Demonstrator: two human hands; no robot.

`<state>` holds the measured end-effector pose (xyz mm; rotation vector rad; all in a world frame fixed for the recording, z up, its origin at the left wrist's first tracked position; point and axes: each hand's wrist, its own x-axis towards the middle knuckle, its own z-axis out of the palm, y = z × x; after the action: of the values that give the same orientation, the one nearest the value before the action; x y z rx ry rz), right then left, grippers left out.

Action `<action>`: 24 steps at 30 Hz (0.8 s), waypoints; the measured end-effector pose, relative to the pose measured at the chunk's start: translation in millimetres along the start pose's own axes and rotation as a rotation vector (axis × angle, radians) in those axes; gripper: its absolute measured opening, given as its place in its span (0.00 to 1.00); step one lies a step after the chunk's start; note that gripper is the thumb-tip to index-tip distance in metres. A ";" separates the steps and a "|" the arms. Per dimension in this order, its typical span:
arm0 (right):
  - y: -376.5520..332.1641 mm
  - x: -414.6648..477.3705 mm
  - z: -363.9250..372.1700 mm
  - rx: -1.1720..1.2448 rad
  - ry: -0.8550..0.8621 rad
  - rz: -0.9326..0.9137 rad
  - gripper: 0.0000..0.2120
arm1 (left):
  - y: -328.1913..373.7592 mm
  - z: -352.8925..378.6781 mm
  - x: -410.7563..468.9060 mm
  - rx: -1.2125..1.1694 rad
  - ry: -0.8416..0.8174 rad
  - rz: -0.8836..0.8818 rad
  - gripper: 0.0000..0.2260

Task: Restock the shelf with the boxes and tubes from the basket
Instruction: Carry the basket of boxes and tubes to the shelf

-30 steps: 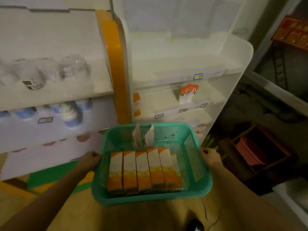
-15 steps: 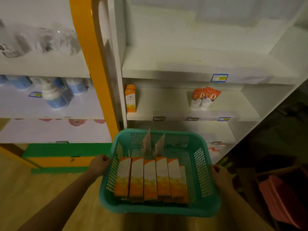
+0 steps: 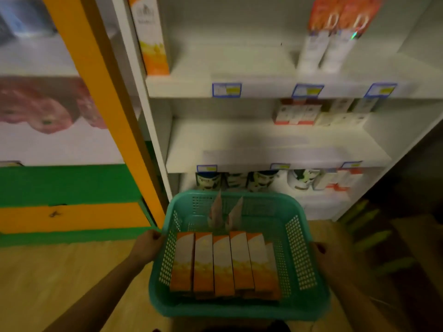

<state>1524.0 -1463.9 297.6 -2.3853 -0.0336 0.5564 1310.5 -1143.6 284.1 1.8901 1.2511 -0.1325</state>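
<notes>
I hold a teal plastic basket (image 3: 297,255) low in front of a white shelf unit (image 3: 239,87). My left hand (image 3: 147,245) grips its left rim and my right hand (image 3: 327,256) grips its right rim. Several orange-and-white boxes (image 3: 223,264) lie side by side in the basket. Two tubes (image 3: 225,213) stand behind them, tips up. On the upper shelf a matching orange-and-white box (image 3: 151,37) stands at the left and two orange-capped tubes (image 3: 328,37) stand to the right.
The middle shelf (image 3: 239,144) holds small red-and-white boxes (image 3: 297,113) at the back right. Round containers (image 3: 239,179) fill the bottom shelf. An orange post (image 3: 100,92) and a green-and-orange panel (image 3: 72,200) stand at the left. The floor is wood-coloured.
The view has moved closer and lower towards the shelf unit. The basket stays in both hands, now near the bottom shelf.
</notes>
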 end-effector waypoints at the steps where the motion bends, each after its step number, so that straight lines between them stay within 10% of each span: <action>1: 13.9 10.3 13.6 0.013 -0.010 0.000 0.17 | -9.7 14.5 9.7 -0.011 -0.001 -0.007 0.16; 24: 148.4 133.6 164.4 0.038 -0.238 0.214 0.19 | -137.1 195.7 152.2 -0.096 -0.157 -0.184 0.15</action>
<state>1561.5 -1454.4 41.8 -2.2879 0.1272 0.9313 1343.3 -1150.7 2.8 1.6488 1.2975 -0.3072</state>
